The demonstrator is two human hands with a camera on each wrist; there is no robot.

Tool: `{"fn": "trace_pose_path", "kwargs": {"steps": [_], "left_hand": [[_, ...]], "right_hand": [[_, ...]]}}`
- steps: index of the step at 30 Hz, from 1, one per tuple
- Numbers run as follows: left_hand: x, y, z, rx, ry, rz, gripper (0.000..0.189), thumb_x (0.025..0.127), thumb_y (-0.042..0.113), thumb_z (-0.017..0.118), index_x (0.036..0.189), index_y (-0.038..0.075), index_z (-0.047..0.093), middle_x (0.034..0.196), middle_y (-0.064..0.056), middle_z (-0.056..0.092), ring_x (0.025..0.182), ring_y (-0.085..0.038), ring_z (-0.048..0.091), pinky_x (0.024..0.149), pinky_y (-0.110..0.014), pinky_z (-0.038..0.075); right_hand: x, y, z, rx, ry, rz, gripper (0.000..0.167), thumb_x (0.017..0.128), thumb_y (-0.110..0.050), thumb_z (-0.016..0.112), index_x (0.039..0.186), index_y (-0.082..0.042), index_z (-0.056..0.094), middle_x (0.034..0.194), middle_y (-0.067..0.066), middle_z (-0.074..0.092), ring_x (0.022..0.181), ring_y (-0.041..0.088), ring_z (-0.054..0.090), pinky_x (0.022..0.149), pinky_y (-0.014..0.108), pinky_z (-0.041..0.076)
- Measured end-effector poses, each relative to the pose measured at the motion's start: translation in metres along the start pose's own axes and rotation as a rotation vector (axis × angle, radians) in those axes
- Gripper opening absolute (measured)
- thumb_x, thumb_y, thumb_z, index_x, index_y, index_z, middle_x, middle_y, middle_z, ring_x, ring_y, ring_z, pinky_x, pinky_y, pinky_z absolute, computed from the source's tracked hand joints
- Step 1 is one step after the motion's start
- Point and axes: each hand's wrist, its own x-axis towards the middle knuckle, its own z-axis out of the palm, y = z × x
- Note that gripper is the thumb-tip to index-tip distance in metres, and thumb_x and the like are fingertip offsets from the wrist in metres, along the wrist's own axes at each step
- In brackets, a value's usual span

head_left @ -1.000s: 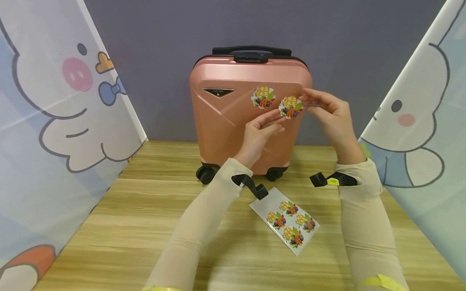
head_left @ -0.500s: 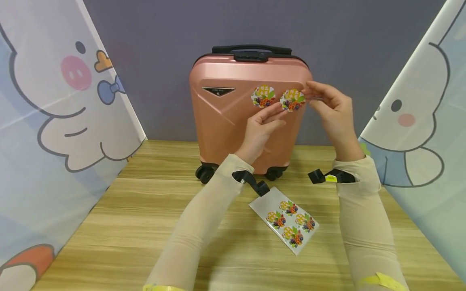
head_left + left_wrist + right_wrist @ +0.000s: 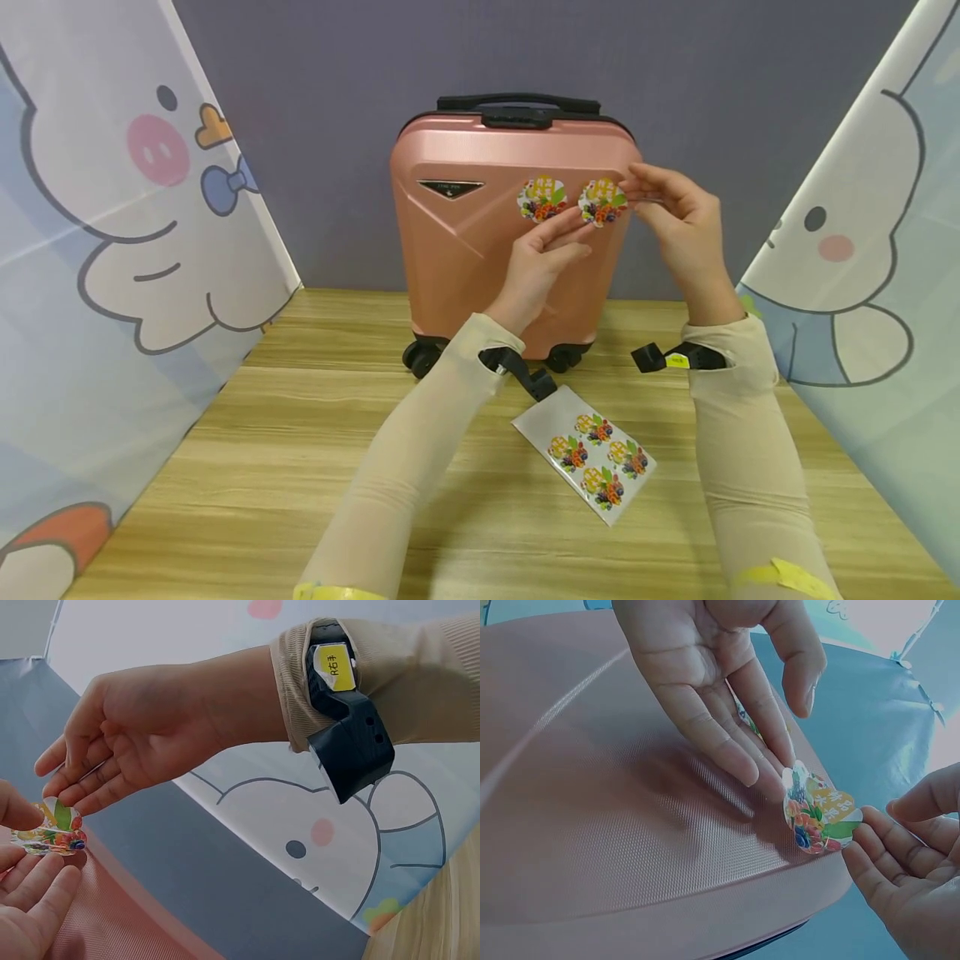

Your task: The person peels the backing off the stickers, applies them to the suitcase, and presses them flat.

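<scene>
A rose-pink suitcase stands upright with its front toward me. One round fruit sticker lies on its upper right front. To the right of that, both hands reach a second round fruit sticker close to the suitcase surface. My right hand holds its right edge at the fingertips. My left hand touches its left and lower edge with nearly straight fingers, its thumb apart from the sticker in the right wrist view. The right hand's palm side shows in the left wrist view.
A sheet with several fruit stickers lies on the wooden tabletop in front of the suitcase. A grey panel rises behind. Cartoon-printed panels flank both sides, the left one and the right one.
Both hands have moved up slightly with the second sticker, which now sits level with the first one and just right of it. The suitcase and sheet have stayed put.
</scene>
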Motion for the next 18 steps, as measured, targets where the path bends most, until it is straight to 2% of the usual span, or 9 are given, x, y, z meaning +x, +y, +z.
{"fn": "trace_pose_path", "kwargs": {"steps": [7, 18], "left_hand": [[0.0005, -0.0005, 0.0, 0.011, 0.019, -0.002, 0.053, 0.091, -0.016, 0.059, 0.141, -0.005, 0.051, 0.133, -0.027, 0.057, 0.126, -0.032, 0.056, 0.093, -0.029, 0.054], [0.0016, -0.0002, -0.0008, 0.015, 0.022, -0.01, 0.053, 0.091, -0.016, 0.058, 0.142, -0.005, 0.05, 0.137, -0.025, 0.055, 0.128, -0.031, 0.054, 0.094, -0.028, 0.053]], "right_hand": [[0.0027, 0.0027, 0.0013, -0.001, -0.005, 0.005, 0.034, 0.089, 0.018, 0.052, 0.12, 0.012, 0.066, 0.097, 0.002, 0.072, 0.094, 0.018, 0.064, 0.085, 0.023, 0.052], [0.0027, 0.0028, 0.0015, -0.175, -0.005, 0.022, 0.034, 0.092, 0.012, 0.055, 0.125, 0.008, 0.065, 0.101, -0.004, 0.07, 0.099, 0.014, 0.063, 0.089, 0.022, 0.051]]}}
